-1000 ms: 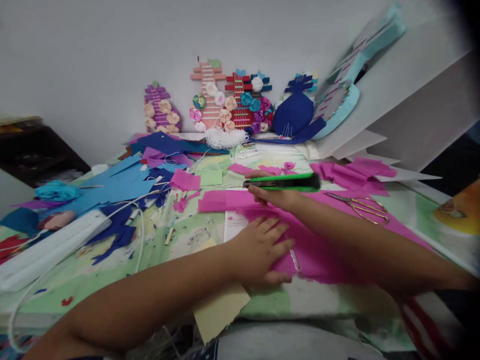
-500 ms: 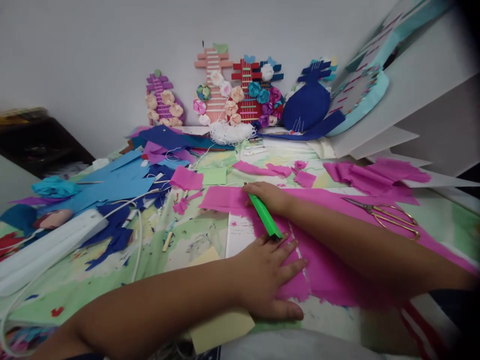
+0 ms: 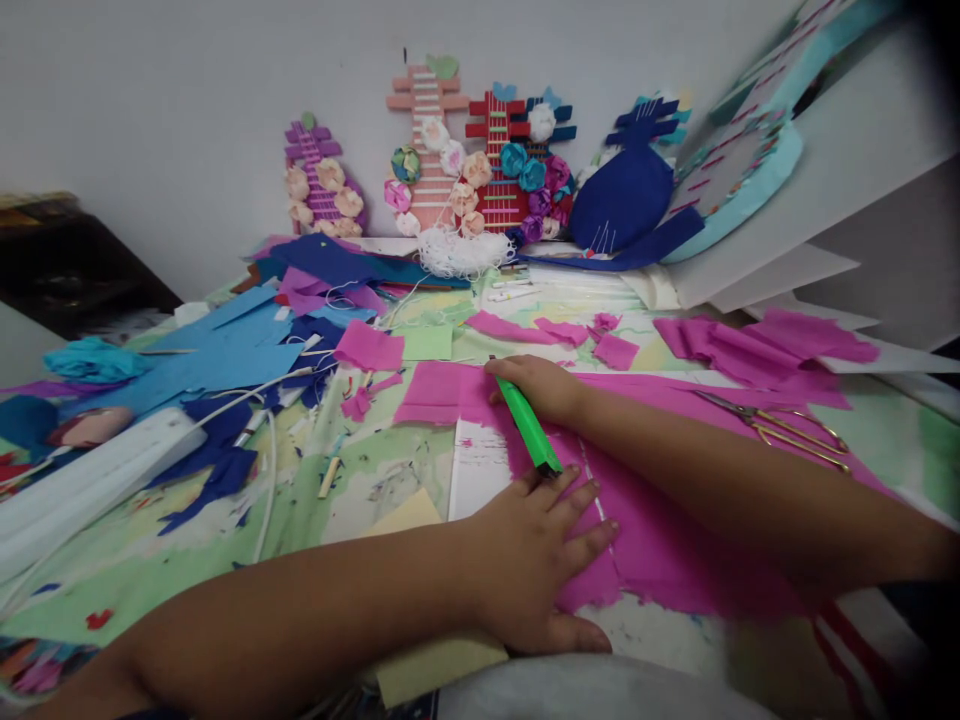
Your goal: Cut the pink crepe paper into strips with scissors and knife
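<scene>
My left hand (image 3: 536, 560) lies flat with its fingers spread, pressing on a sheet of bright pink crepe paper (image 3: 675, 545). The sheet has a pale line across it and rests partly on a white sheet (image 3: 480, 465) with dark marks. Farther up, my right hand (image 3: 536, 388) is closed around a long, bright green tool (image 3: 529, 425), shaped like a box cutter's handle. Its dark, blunt end points back at my left fingers; the front tip is mostly hidden by my fingers. Gold-handled scissors (image 3: 780, 422) lie on the pink paper beyond my right forearm.
Pink scraps (image 3: 510, 328) and a green paper square (image 3: 427, 343) lie beyond my hands. At left are a white power strip (image 3: 112, 485), its cord, and blue paper (image 3: 217, 365). Decorated guitar-shaped crafts (image 3: 499, 165) lean on the wall behind white yarn (image 3: 465, 252).
The view has shifted slightly. Both hands stay in almost the same place on the pink paper, and the green tool remains in my right hand.
</scene>
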### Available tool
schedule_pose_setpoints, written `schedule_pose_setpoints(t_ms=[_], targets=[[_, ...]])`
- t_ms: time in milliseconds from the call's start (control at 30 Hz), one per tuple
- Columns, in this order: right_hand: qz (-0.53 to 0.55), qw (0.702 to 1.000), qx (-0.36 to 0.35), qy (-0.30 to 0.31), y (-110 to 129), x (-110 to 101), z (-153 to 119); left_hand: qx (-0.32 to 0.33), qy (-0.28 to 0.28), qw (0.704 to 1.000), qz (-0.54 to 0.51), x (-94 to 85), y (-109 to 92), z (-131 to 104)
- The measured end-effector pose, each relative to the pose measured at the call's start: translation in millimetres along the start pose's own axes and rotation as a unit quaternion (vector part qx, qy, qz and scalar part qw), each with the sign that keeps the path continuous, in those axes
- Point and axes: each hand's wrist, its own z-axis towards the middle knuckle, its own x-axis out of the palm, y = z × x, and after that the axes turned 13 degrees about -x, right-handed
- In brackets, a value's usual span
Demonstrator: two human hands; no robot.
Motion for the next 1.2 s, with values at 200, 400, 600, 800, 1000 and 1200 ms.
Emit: schedule_pose_setpoints(t_ms=[200, 400, 600, 800, 1000, 1200], targets=[[0.005, 1.000, 0.011, 0.003, 1.1, -0.8, -0.5, -0.005, 0.003, 1.000, -0.005, 1.7, -2.4, -0.9], [0.002, 1.000, 0.027, 0.013, 2.8, -2.5, 0.3, -0.005, 0.003, 1.000, -0.017, 2.9, -3.1, -1.8], [-0.009, 1.000, 0.019, 0.004, 2.8, -2.2, 0.1, -0.007, -0.008, 1.000, -0.020, 5.4, -5.7, -3.4], [-0.009, 1.000, 0.025, 0.008, 4.5, -5.1, 2.0, -0.008, -0.021, 1.000, -0.012, 7.4, -7.0, -4.0], [-0.005, 1.000, 0.013, 0.016, 7.0, -9.2, 4.3, -0.009, -0.009, 1.000, -0.017, 6.7, -6.9, -4.5], [0.009, 1.000, 0.024, 0.011, 3.8, -7.4, 4.9, -0.011, -0.008, 1.000, -0.023, 5.4, -6.1, -5.3]])
